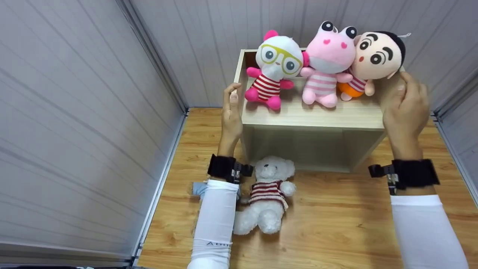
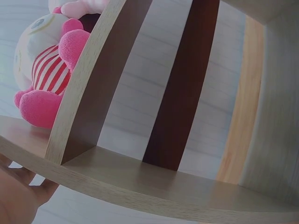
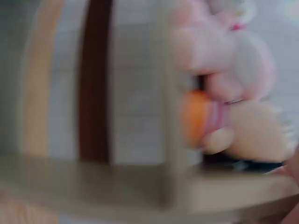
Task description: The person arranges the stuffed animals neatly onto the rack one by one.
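Apparently, the work is well advanced but not complete. Three soft toys sit in a row on the upper board of a pale wooden shelf unit [image 1: 306,120]: a white-and-pink plush panda with yellow glasses [image 1: 269,87], a pink plush frog in striped shirt [image 1: 328,67] and a plush boy doll with black hair [image 1: 377,56]. What is left, I judge, is the white fluffy teddy bear in red-striped shirt [image 1: 268,194], which lies on the wooden floor [image 1: 328,224] before the unit. The left hand [image 1: 232,116] grips the left side of the unit, and the right hand [image 1: 407,106] grips the right side. A light-blue thing [image 1: 199,188] is mostly hidden under the left arm; I cannot tell what it is.
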`<state>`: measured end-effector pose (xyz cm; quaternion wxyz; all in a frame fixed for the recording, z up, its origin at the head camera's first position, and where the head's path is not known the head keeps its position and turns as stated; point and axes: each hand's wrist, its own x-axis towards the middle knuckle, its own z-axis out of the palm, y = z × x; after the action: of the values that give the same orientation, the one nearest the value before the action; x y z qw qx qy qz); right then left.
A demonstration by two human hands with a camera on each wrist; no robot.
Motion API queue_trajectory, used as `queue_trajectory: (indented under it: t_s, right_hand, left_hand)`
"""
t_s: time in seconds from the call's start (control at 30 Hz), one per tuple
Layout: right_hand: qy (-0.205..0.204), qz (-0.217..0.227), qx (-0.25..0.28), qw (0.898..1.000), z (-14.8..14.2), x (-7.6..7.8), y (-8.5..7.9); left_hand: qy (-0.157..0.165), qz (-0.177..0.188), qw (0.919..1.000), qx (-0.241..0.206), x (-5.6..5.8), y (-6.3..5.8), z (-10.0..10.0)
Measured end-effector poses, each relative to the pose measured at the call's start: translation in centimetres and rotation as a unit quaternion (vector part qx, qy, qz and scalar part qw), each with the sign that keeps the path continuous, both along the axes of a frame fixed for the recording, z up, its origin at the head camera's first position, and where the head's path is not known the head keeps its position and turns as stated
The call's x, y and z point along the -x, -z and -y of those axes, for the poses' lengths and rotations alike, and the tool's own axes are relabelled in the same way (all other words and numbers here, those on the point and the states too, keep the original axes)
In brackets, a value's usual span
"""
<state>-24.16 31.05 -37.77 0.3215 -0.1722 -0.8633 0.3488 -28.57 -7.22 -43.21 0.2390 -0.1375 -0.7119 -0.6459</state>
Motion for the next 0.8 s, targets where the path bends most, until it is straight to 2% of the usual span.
queue_trajectory:
  t_s: [0.03,0.1,0.23,0.5,0.8]
  right_hand:
    - [-0.004,-0.001,-0.017,1.0,-0.2,0.2,0.5]
    - [-0.001,-0.03,-0.041,0.999,-0.4,0.4,1.4]
    - [0.007,-0.045,-0.067,0.997,-0.7,0.5,1.7]
    - [0.015,-0.031,-0.082,0.996,-0.9,0.7,1.7]
    - [0.038,-0.101,-0.086,0.99,-1.1,1.7,2.5]
  left_hand:
    - [0.0,-0.001,1.0,-0.003,0.1,0.0,0.0]
    - [0.001,-0.001,1.0,-0.005,0.1,0.0,0.0]
    - [0.001,0.0,1.0,-0.006,0.1,0.0,-0.1]
    - [-0.003,-0.002,1.0,-0.008,0.1,0.0,-0.3]
    - [-0.005,-0.003,0.9998,-0.017,0.1,0.0,-0.5]
